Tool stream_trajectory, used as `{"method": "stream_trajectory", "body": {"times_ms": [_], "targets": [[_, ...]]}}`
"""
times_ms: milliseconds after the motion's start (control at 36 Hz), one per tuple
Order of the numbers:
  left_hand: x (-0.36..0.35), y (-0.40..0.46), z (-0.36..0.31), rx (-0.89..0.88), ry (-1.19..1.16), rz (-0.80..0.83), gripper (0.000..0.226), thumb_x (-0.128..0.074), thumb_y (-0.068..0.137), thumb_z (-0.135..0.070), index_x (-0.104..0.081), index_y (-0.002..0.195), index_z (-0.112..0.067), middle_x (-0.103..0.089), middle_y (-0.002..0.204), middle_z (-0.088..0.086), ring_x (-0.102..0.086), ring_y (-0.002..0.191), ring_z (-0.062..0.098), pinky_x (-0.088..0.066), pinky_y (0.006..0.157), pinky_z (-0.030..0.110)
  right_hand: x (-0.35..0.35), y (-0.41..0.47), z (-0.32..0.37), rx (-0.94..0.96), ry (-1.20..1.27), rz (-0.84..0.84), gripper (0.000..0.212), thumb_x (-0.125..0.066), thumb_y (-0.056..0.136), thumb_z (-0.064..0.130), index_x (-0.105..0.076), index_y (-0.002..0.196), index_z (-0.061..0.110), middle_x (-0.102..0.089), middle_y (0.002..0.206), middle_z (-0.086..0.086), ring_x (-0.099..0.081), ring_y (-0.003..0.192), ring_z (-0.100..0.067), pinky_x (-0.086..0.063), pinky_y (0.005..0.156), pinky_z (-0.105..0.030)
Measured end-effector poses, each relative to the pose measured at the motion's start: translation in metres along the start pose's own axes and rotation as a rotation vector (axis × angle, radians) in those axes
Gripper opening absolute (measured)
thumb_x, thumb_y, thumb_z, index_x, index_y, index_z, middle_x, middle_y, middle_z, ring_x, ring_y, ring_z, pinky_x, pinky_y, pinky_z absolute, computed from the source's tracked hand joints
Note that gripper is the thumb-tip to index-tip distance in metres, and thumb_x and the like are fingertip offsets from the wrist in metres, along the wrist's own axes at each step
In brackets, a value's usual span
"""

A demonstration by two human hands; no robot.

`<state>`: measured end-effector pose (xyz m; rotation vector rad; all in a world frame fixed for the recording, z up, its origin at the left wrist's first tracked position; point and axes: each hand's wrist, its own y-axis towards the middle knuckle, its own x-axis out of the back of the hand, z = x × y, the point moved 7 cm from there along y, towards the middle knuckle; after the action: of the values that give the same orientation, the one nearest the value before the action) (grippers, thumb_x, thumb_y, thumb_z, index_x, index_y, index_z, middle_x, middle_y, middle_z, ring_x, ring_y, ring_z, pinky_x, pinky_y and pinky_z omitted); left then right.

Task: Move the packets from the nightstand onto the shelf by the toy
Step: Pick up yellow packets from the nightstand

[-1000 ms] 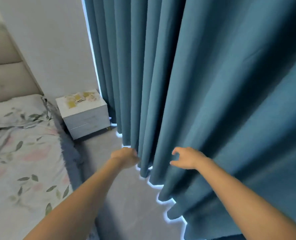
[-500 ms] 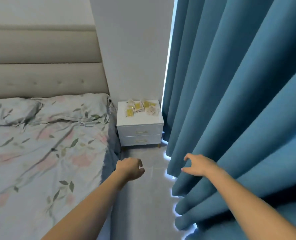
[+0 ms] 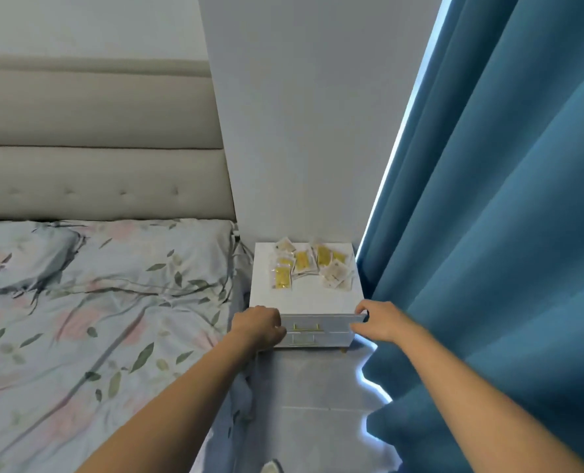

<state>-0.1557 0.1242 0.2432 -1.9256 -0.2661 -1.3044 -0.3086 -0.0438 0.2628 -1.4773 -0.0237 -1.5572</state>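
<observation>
Curtain (image 3: 509, 233) right of nightstand (image 3: 306, 298); bed (image 3: 96, 302) left.

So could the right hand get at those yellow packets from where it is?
Probably yes. The right hand is at the nightstand's front edge, holding nothing, and the bare top between it and the packets leaves the way free.

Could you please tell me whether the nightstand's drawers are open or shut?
Shut: both drawer fronts of the white nightstand sit flush, gold handles facing out.
</observation>
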Motion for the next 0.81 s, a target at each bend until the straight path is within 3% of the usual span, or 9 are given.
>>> {"method": "stream_trajectory", "body": {"times_ms": [139, 306, 500, 639, 722, 806], "targets": [[0.027, 0.092, 0.007, -0.012, 0.045, 0.008, 0.04, -0.047, 0.091, -0.041, -0.054, 0.127, -0.023, -0.058, 0.129, 0.005, -0.054, 0.119, 0.026, -0.042, 0.094, 0.035, 0.037, 0.093, 0.003, -0.018, 0.147, -0.003, 0.043, -0.057, 0.084, 0.034, -0.052, 0.126, 0.028, -0.052, 0.128, -0.002, -0.053, 0.099, -0.018, -0.044, 0.08, -0.026], [0.003, 0.197, 0.023, 0.067, 0.021, 0.111, 0.044, -0.047, 0.092, -0.047, -0.051, 0.129, -0.024, -0.057, 0.13, 0.003, -0.054, 0.12, 0.025, -0.042, 0.094, 0.036, 0.045, 0.213, -0.018, -0.068, 0.216, 0.051, 0.042, -0.058, 0.084, 0.03, -0.053, 0.125, 0.024, -0.052, 0.122, -0.002, -0.052, 0.096, -0.019, -0.042, 0.078, -0.027], [-0.022, 0.299, 0.039, 0.205, -0.029, 0.157, 0.042, -0.045, 0.093, -0.043, -0.051, 0.13, -0.023, -0.057, 0.129, 0.003, -0.053, 0.119, 0.024, -0.045, 0.09, 0.035, 0.021, 0.34, -0.026, -0.064, 0.172, 0.177, 0.041, -0.057, 0.083, 0.032, -0.055, 0.124, 0.026, -0.055, 0.128, -0.004, -0.053, 0.114, -0.024, -0.044, 0.097, -0.034], [-0.041, 0.355, 0.042, 0.203, -0.016, 0.204, 0.039, -0.044, 0.095, -0.037, -0.053, 0.126, -0.017, -0.057, 0.127, 0.005, -0.053, 0.118, 0.026, -0.042, 0.09, 0.034, -0.012, 0.404, -0.028, -0.072, 0.172, 0.286, 0.042, -0.058, 0.086, 0.031, -0.053, 0.127, 0.024, -0.057, 0.126, -0.004, -0.055, 0.109, -0.02, -0.039, 0.083, -0.023], [-0.051, 0.385, 0.054, 0.211, -0.039, 0.207, 0.036, -0.043, 0.095, -0.035, -0.056, 0.123, -0.015, -0.058, 0.124, 0.006, -0.054, 0.115, 0.027, -0.042, 0.09, 0.035, -0.027, 0.44, -0.021, -0.078, 0.219, 0.297, 0.039, -0.058, 0.086, 0.027, -0.055, 0.125, 0.021, -0.059, 0.122, -0.005, -0.053, 0.095, -0.016, -0.038, 0.078, -0.024], [-0.06, 0.416, 0.062, 0.221, -0.08, 0.185, 0.036, -0.045, 0.095, -0.039, -0.062, 0.114, -0.014, -0.061, 0.117, 0.006, -0.056, 0.11, 0.027, -0.044, 0.085, 0.035, -0.038, 0.47, -0.018, -0.062, 0.197, 0.255, 0.036, -0.056, 0.089, 0.031, -0.054, 0.123, 0.02, -0.061, 0.12, -0.005, -0.055, 0.095, -0.018, -0.04, 0.078, -0.026]]}}
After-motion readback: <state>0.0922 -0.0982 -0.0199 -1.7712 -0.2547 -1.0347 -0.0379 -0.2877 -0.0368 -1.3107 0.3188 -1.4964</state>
